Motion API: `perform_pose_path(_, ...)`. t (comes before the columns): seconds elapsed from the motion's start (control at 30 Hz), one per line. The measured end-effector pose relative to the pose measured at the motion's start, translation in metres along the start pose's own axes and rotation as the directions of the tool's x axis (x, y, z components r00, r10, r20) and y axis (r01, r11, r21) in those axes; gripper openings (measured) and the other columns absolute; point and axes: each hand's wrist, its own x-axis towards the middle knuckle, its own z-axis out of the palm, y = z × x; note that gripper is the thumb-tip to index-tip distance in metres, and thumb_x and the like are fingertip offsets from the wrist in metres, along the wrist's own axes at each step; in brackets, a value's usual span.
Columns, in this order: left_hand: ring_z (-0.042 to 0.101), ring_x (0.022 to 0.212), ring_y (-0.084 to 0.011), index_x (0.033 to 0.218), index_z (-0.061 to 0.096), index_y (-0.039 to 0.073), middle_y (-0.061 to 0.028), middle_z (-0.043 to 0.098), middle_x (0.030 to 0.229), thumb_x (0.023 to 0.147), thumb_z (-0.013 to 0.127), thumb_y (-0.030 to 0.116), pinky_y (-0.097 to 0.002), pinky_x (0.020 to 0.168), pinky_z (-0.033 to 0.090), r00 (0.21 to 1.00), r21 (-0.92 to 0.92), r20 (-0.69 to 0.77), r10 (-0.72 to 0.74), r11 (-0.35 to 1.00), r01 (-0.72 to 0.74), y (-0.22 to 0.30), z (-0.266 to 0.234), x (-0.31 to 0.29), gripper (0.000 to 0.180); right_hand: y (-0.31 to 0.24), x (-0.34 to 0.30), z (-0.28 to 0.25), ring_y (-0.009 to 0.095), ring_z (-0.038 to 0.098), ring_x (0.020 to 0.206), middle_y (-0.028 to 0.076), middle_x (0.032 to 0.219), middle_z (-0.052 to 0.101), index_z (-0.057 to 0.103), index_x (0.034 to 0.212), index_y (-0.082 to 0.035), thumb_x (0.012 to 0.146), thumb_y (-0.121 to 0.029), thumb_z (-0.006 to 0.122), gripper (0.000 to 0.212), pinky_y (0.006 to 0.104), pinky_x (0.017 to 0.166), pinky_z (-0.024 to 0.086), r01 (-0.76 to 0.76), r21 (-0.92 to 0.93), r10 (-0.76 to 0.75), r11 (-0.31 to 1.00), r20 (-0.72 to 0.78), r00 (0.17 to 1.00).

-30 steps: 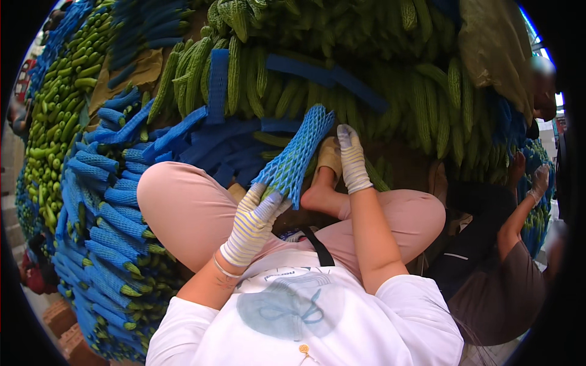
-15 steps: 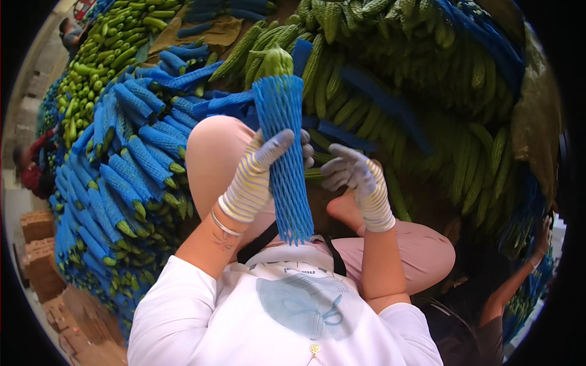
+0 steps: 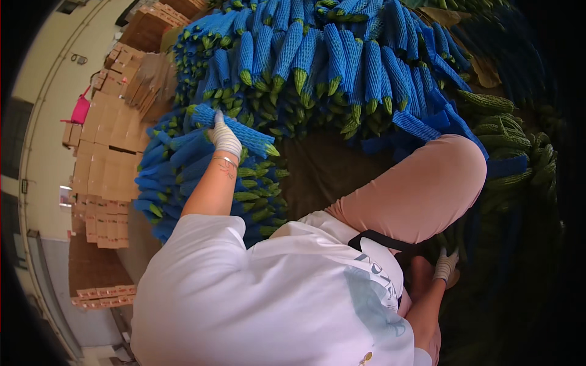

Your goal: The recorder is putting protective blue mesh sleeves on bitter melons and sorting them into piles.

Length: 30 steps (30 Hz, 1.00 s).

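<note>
A bitter gourd in a blue foam net sleeve [image 3: 251,138] is gripped in my left hand [image 3: 224,138], which wears a pale striped glove. The hand is stretched out over a pile of sleeved bitter gourds [image 3: 189,152] on the left, and the gourd's green tip sticks out toward the right. Down beside my bent legs, my gloved right hand [image 3: 447,265] reaches into shade close to my foot [image 3: 420,271]. Its fingers look apart, near dark green gourds that are hard to make out. Bare, ridged bitter gourds [image 3: 503,137] lie beyond my knee.
Rows of sleeved gourds [image 3: 293,55] are stacked ahead. Loose blue net sleeves [image 3: 421,125] lie by my raised knee [image 3: 455,161]. Brown cardboard boxes [image 3: 113,165] stand in stacks at the left, with a pink bag [image 3: 80,108] on them, near a wall [image 3: 55,79].
My view and body have turned left. My left hand has carried the sleeved gourd from in front of me to the left pile. My right hand has dropped low beside my foot.
</note>
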Motion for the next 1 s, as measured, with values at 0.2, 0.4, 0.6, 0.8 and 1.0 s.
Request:
perform_pose_path(0.2, 0.055, 0.106, -0.0294, 0.123, 0.045, -0.002, -0.0181, 0.051, 0.125, 0.075, 0.072, 0.034, -0.0393, 0.092, 0.044, 0.907, 0.184, -0.389, 0.162, 0.978, -0.096, 0.023, -0.123, 0.088, 0.067, -0.033, -0.003, -0.034, 0.034, 0.033, 0.129, 0.022, 0.139, 0.035, 0.035, 0.136, -0.002, 0.083, -0.031, 0.061, 0.065, 0.0391, 0.105, 0.03, -0.044, 0.014, 0.044, 0.999, 0.022, 0.999)
perform_pose_path(0.4, 0.046, 0.119, -0.0351, 0.138, 0.03, 0.007, -0.0206, 0.044, 0.132, 0.075, 0.071, 0.035, -0.0436, 0.101, 0.036, 0.81, 0.581, -0.522, 0.266, 0.806, 0.11, 0.056, -0.149, 0.099, 0.08, -0.034, -0.011, -0.049, 0.034, 0.033, 0.129, 0.021, 0.14, 0.034, 0.034, 0.136, -0.003, 0.085, -0.033, 0.059, 0.065, 0.0378, 0.106, 0.03, -0.055, -0.028, 0.055, 0.998, 0.004, 0.998)
perform_pose_path(0.6, 0.022, 0.134, -0.0359, 0.145, 0.015, 0.02, -0.0061, 0.02, 0.149, 0.077, 0.064, 0.046, -0.0582, 0.101, 0.026, 0.992, 0.754, -0.125, -0.033, 0.646, 0.116, -0.003, -0.193, 0.172, 0.088, -0.007, -0.006, -0.037, 0.032, 0.04, 0.124, 0.02, 0.139, 0.037, 0.034, 0.136, -0.002, 0.084, -0.033, 0.06, 0.066, 0.0371, 0.104, 0.032, -0.12, 0.025, 0.117, 0.992, 0.093, 0.989)
perform_pose_path(0.8, 0.031, 0.13, -0.0329, 0.138, 0.033, 0.012, -0.0138, 0.033, 0.141, 0.084, 0.056, 0.041, -0.0444, 0.104, 0.03, 0.942, 0.987, 0.082, 0.324, 0.105, -0.122, 0.031, -0.143, 0.122, 0.066, 0.028, 0.034, -0.035, 0.026, 0.045, 0.119, 0.016, 0.133, 0.045, 0.038, 0.133, 0.001, 0.084, -0.032, 0.061, 0.064, 0.0332, 0.1, 0.035, -0.139, 0.316, 0.105, 0.939, 0.121, 0.987)
perform_pose_path(1.0, 0.043, 0.12, -0.0351, 0.119, 0.054, 0.005, -0.0188, 0.049, 0.128, 0.089, 0.044, 0.041, -0.0401, 0.103, 0.031, 0.699, 0.756, 0.65, 0.299, -0.165, -0.633, 0.006, -0.151, 0.147, 0.049, -0.003, 0.03, -0.047, 0.024, 0.047, 0.115, 0.014, 0.129, 0.049, 0.04, 0.132, 0.001, 0.085, -0.028, 0.06, 0.059, 0.0334, 0.098, 0.036, -0.181, 0.473, 0.114, 0.862, 0.167, 0.979)
